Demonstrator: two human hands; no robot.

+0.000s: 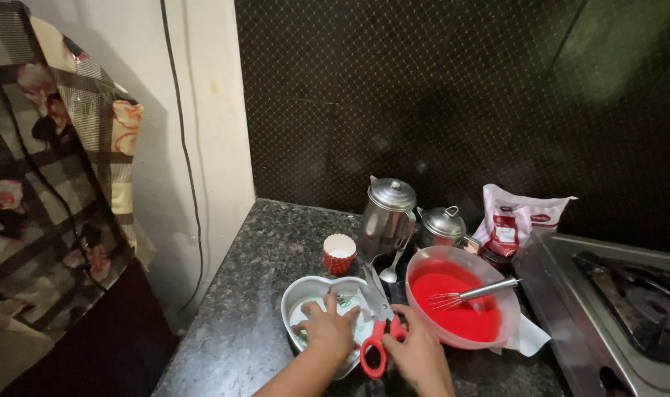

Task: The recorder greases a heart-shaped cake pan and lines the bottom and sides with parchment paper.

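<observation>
My left hand (pixel 328 326) lies flat inside a heart-shaped metal pan (pixel 297 292), pressing down on white paper that lines it. My right hand (pixel 419 356) grips red-handled scissors (pixel 379 332), whose blades point up over the pan's right edge. Just to the right stands a clear pink bowl (pixel 496 281) of red batter with a metal whisk (pixel 473 293) resting in it.
Behind the pan are a red-and-white paper cup (pixel 339 254), a tall steel jug (pixel 387 218), a smaller lidded steel pot (pixel 441 225), a spoon (pixel 391 270) and a white-and-red packet (pixel 514 221). A gas stove (pixel 623 305) fills the right. A patterned cloth (pixel 48 184) hangs at left.
</observation>
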